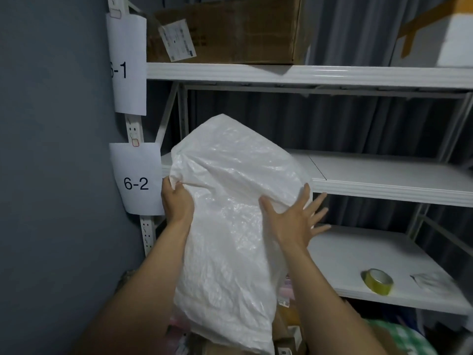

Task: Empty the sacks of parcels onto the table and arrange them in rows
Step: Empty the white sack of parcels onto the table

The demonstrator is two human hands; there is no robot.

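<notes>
nearest, parcels (288,336) lie heaped under the white sack (230,226), which is held upended left of centre, in front of the shelves. it looks thin, soft and crinkly, likely slippery and light; bunched corners give the surest hold. the left hand (176,201) clenches its upper left corner; the right hand (291,219) lies flat against its right side, fingers spread. farther right, a tape roll (378,281). paper signs read "6-2" (136,183) and "6-1" (125,70).
</notes>
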